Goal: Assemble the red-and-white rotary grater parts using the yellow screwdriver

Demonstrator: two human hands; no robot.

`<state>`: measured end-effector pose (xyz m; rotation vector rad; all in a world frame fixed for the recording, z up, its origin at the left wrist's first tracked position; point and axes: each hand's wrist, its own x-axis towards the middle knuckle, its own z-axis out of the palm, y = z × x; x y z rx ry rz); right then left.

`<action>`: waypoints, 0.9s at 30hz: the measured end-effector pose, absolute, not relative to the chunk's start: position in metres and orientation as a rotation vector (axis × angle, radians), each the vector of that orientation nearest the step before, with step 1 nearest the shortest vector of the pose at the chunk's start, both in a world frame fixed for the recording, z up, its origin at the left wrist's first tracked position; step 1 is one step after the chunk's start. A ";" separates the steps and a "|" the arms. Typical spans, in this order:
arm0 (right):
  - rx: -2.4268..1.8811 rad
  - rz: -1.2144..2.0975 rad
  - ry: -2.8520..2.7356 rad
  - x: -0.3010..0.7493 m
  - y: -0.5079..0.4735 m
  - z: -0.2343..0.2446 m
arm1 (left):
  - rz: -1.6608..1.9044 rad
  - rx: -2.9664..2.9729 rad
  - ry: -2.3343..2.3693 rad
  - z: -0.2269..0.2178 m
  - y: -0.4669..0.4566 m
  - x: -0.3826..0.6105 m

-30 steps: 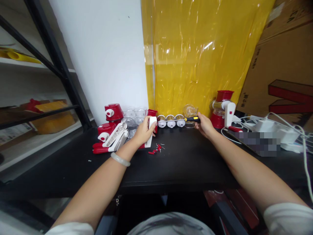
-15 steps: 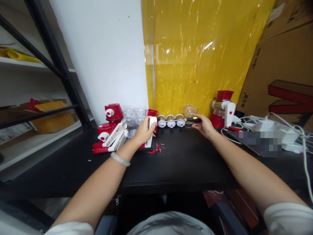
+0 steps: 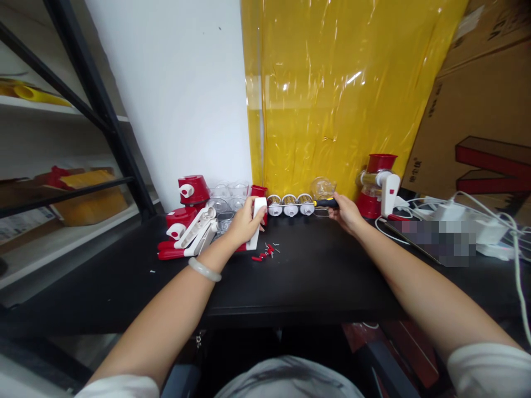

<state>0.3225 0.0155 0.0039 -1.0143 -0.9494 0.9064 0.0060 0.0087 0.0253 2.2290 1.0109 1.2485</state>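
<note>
The screwdriver (image 3: 327, 203) is showing a plastic grip and, probably, a metal shaft; the white handle (image 3: 254, 238) is looking like smooth plastic; the yellow curtain (image 3: 352, 116) is gleaming like glossy plastic.

Close in at 3 o'clock, the screwdriver (image 3: 326, 203) is black and yellow with a silvery shaft. The crank (image 3: 254, 239) near centre is plain white. Small bits (image 3: 270, 249) at 6 o'clock are bright red and silver, against the solid black table (image 3: 311, 282). The grinder (image 3: 389, 193) at 3 o'clock pairs red with white. Sheet (image 3: 332, 83) at 1 o'clock: glossy amber-yellow, streaked with glints. Carton (image 3: 468, 105) at 2 o'clock: brown, printed red and black.
</note>
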 end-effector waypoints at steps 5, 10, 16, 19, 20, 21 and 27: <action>-1.054 0.888 -0.945 0.321 0.013 0.005 | 1.244 2.242 1.025 0.025 0.008 0.006; -1.061 0.866 -0.978 0.322 0.014 0.003 | 1.236 2.264 1.037 0.025 0.009 0.005; -1.054 0.811 -1.008 0.327 0.020 -0.002 | 1.242 2.294 1.044 0.024 0.010 0.005; -1.054 0.790 -1.009 0.329 0.022 -0.004 | 1.239 2.290 1.044 0.024 0.010 0.005; -1.056 0.787 -1.008 0.329 0.022 -0.004 | 1.241 2.288 1.044 0.024 0.010 0.005; -1.059 0.786 -1.006 0.330 0.022 -0.004 | 1.242 2.287 1.043 0.024 0.010 0.005; -1.120 0.781 -0.975 0.332 0.023 -0.004 | 1.250 2.303 1.035 0.023 0.012 0.004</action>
